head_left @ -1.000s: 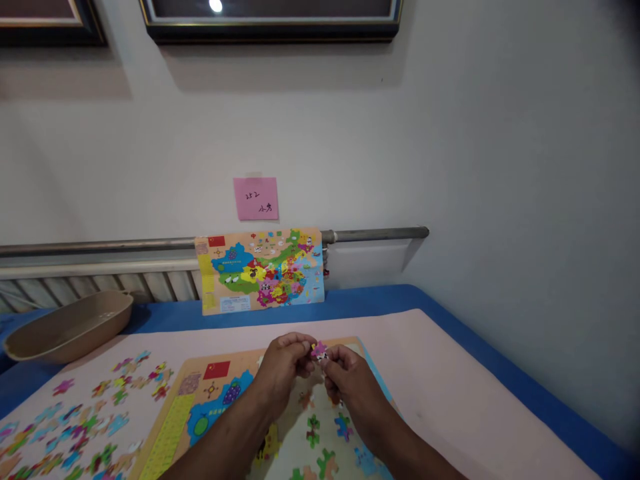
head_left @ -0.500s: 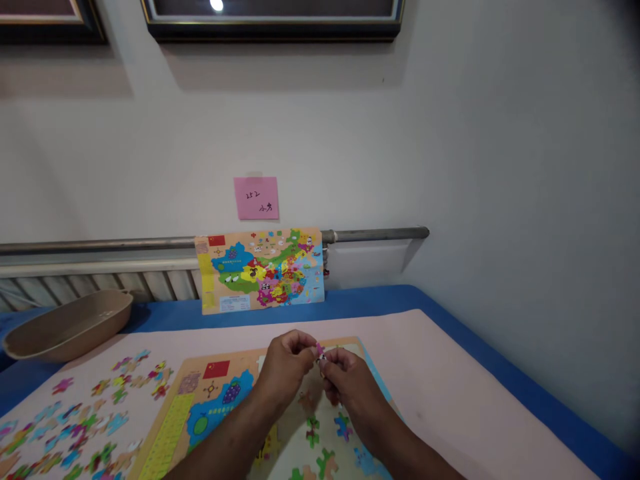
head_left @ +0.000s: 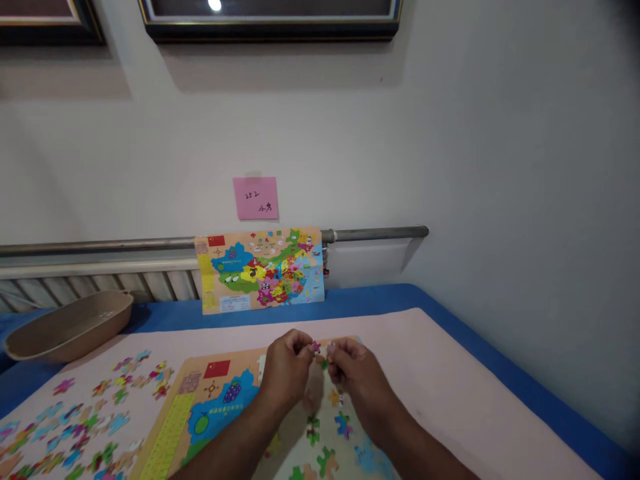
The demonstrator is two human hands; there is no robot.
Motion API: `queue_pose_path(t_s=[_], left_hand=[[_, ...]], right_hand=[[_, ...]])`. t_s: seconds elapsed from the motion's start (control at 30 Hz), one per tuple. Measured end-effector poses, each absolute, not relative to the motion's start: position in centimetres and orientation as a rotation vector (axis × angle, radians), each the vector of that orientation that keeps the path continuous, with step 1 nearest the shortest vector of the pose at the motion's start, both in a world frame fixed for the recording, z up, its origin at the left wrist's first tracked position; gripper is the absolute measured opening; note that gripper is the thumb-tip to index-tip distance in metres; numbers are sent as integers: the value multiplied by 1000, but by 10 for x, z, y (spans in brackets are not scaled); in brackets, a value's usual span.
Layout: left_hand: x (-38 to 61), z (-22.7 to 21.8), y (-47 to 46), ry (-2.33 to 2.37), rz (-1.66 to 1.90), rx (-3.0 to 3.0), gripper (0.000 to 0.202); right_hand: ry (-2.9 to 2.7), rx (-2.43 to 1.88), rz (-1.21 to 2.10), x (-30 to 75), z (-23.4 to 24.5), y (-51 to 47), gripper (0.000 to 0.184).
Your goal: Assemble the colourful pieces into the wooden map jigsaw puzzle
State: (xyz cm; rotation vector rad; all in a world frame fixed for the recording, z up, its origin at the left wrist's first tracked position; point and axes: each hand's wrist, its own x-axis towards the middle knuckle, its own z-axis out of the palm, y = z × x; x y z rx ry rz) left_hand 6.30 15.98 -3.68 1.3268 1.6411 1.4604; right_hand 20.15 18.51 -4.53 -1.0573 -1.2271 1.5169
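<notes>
A wooden map puzzle board (head_left: 220, 393) lies flat on the pale pink mat (head_left: 450, 393) in front of me. Both my hands hover over its upper middle. My left hand (head_left: 287, 370) and my right hand (head_left: 357, 380) pinch a small pink puzzle piece (head_left: 316, 347) between their fingertips, just above the board. A few placed pieces show on the board near my wrists.
Several loose coloured pieces (head_left: 85, 420) are scattered on the mat at the left. A tan oval tray (head_left: 65, 327) sits at the back left. A finished map picture (head_left: 260, 270) leans against the wall rail, under a pink sticky note (head_left: 255, 198). Blue cloth (head_left: 525, 393) edges the table.
The pink piece has turned in my fingertips, and my hands have drawn slightly apart above the board. Nothing else has moved.
</notes>
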Motion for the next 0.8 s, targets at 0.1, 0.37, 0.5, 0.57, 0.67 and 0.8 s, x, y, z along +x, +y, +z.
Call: queue_pose_path(t_s=[0.1,0.37,0.5,0.57,0.67,0.8], left_hand=[[59,-44,168,1689,1300,1312,16],[79,-61,177,1690,1089,1414,21],[84,-60,180,1683,1103,1465,17],[78,-57,180,1701,1117,1496,17],[60,-52,176,1747,1076,1583,22],[33,-42,162,1782,796,1775,25]], right_hand=[[-1075,-1050,1458,210,-39,194,28],[-1016,-1013,1451,213,-38,196,33],[-1020,-1003,1461,213,-37,195,33],[-1017,-1002,1463,213,-37,195,33],[-1026,-1025,1464,213,-38,195,32],[-1042,-1052,1488,211,-40,193,29]])
